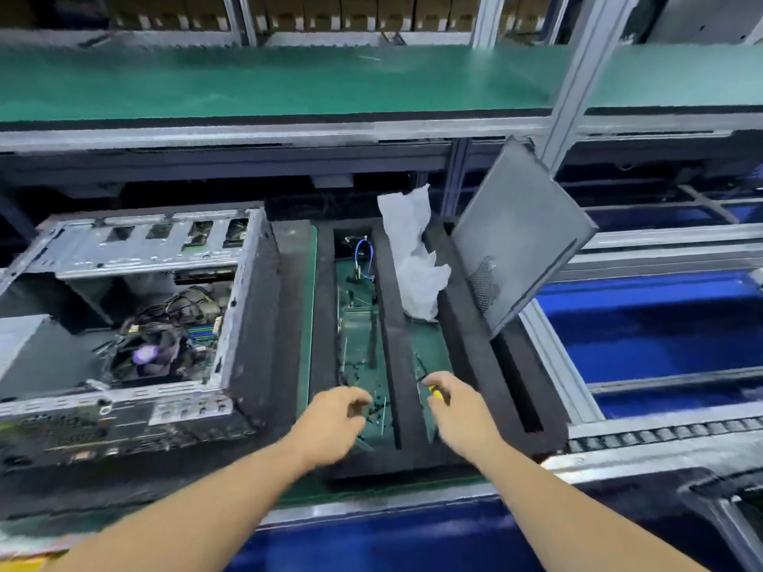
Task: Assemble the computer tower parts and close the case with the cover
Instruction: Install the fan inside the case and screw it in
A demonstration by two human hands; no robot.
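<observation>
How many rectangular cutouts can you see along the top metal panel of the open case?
4, in a row along the silver metal panel at the far side of the open computer tower case: far left, centre-left, centre-right, right. Blur may hide others.

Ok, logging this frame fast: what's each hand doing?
Left hand: fingers curled over the tray, hold unclear.
Right hand: gripping a yellow-handled tool.

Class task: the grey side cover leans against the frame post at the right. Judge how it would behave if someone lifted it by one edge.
The side cover looks like thin flat sheet metal, so probably stiff yet light for its size. It stands tilted on a lower corner, so a nudge could slide or tip it. Its thin edges may be awkward to grip.
</observation>
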